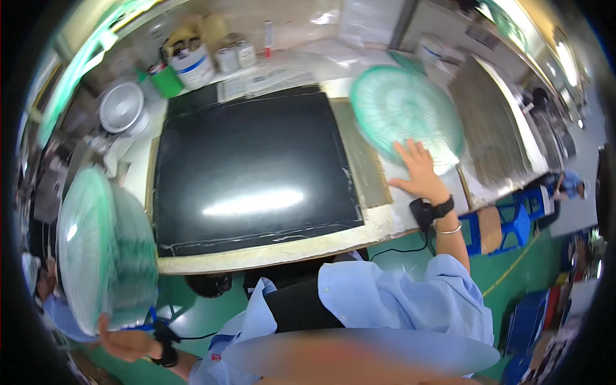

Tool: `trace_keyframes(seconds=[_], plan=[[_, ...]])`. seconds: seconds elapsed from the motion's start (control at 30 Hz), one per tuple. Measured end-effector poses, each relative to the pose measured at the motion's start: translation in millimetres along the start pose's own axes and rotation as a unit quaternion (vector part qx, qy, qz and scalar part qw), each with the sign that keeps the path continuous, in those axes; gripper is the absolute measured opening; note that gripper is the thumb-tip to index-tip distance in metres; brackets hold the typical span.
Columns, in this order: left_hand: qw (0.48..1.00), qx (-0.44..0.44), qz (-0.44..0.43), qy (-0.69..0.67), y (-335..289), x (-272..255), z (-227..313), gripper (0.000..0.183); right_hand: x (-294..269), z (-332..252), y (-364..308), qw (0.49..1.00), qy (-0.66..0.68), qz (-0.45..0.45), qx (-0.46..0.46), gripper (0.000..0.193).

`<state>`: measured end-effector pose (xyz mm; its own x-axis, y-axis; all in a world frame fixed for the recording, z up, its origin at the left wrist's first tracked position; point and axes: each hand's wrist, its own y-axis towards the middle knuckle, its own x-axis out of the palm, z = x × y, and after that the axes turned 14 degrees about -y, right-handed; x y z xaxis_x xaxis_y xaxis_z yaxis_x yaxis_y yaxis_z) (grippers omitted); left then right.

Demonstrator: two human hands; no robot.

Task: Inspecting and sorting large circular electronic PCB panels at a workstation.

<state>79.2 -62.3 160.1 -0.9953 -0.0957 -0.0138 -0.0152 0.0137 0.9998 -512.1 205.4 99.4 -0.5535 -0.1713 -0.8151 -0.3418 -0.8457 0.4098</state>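
My right hand (420, 172) lies with fingers spread at the near edge of a round, green-rimmed translucent disc (401, 102) on the table's right side. Beside its fingertips is a crinkled whitish patch (443, 153) on the disc. Low at the left, my left hand (125, 343) is beside the lower edge of a thick stack of similar green translucent discs (90, 244). One finger points up against that edge, and the hand grips nothing I can see. Between the hands lies a glossy black sheet (256, 154) with worn edges.
A white pail (192, 67), a green container (168, 82) and a red-and-white marker (268, 40) stand along the back. A small round fan (122, 108) is at the back left. Grey-brown sheets (491, 122) lie at right, above blue stools (513, 224). A cable (401, 249) hangs from my right wrist.
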Motion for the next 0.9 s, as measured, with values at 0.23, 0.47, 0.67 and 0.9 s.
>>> trace_keyframes(seconds=[0.23, 0.47, 0.67, 0.9], plan=[[0.806, -0.396, -0.320, -0.300, -5.4, 235.4, 17.6, 0.037, -51.8, -7.6, -12.7, 0.962, 0.196, -0.107, 0.155, 0.033], [0.169, -0.758, -0.240, -0.583, -50.9, 363.0, -93.6, 0.083, -114.3, -77.2, -10.1, 0.908, 0.361, 0.001, -0.215, 0.031], [0.376, -0.652, -0.348, -0.559, -73.1, 384.0, -131.3, 0.050, -82.1, -71.3, 46.4, 0.841, 0.399, -0.172, -0.321, 0.034], [0.475, -0.681, -0.222, -0.511, -75.2, 396.1, -122.4, 0.037, -21.8, -152.8, 237.6, 0.875, 0.405, 0.110, -0.244, 0.054]])
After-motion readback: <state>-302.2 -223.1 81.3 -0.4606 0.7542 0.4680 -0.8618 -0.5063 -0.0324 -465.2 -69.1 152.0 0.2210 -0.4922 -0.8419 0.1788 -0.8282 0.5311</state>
